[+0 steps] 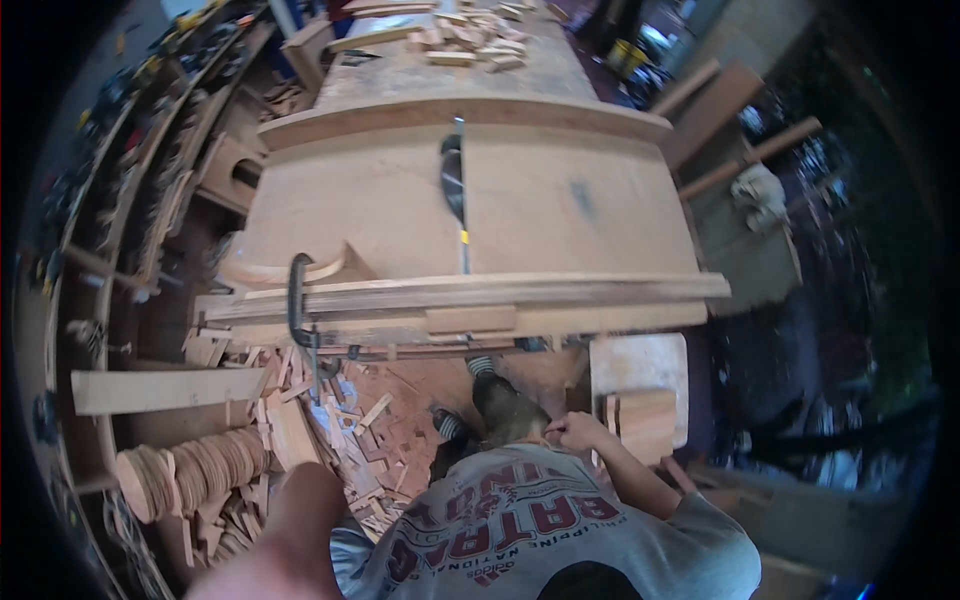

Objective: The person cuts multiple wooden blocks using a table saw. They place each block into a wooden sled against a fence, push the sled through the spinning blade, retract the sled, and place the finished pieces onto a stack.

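Note:
My right hand (570, 430) is beside my waist at the lower edge of the grey shirt (540, 505). Its fingers are curled, and what they hold, if anything, is hidden. My left arm (300, 510) is bent up close to the camera at the lower left, blurred, and its hand is outside the picture. In front of me stands a wooden sled-like table (580, 200) with a dark slot and blade-like part (453, 180) in its middle. A black C-clamp (297, 300) grips the near wooden rail (560, 288) at its left, next to a curved wood piece (305, 270).
Wood offcuts (470, 40) lie piled on the far table. Scraps (375, 415) litter the floor at left, near stacked round wooden discs (200, 470). Shelves (150, 170) line the left side. A pale stool (640, 360) with wooden blocks (642, 425) stands to my right.

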The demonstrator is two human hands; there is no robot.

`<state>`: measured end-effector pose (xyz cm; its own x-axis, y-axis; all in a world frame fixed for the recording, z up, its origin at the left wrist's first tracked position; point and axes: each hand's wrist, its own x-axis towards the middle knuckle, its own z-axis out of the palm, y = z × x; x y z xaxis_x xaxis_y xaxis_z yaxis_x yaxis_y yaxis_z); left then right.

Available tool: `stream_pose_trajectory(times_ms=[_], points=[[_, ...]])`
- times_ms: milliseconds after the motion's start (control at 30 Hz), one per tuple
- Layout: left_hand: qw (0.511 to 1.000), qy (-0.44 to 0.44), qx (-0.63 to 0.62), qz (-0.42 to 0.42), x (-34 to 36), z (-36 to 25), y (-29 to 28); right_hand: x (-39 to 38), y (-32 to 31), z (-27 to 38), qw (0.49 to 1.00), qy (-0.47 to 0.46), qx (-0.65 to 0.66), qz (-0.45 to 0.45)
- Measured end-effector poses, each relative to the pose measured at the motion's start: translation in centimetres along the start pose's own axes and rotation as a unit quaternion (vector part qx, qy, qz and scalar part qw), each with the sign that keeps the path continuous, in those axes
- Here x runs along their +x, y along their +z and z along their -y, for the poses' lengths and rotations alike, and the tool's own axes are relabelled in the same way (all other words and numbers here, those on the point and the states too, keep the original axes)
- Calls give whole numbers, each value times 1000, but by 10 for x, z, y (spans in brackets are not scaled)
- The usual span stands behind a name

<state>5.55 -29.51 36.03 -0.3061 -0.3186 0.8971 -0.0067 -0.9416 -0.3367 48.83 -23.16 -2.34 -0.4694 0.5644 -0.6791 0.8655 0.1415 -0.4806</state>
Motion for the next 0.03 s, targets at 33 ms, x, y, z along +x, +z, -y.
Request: stream_pose_trajectory(times_ms=[33], points=[[995,34,95,-2,5,5,7,-13,11,-17,999,36,7,-20]])
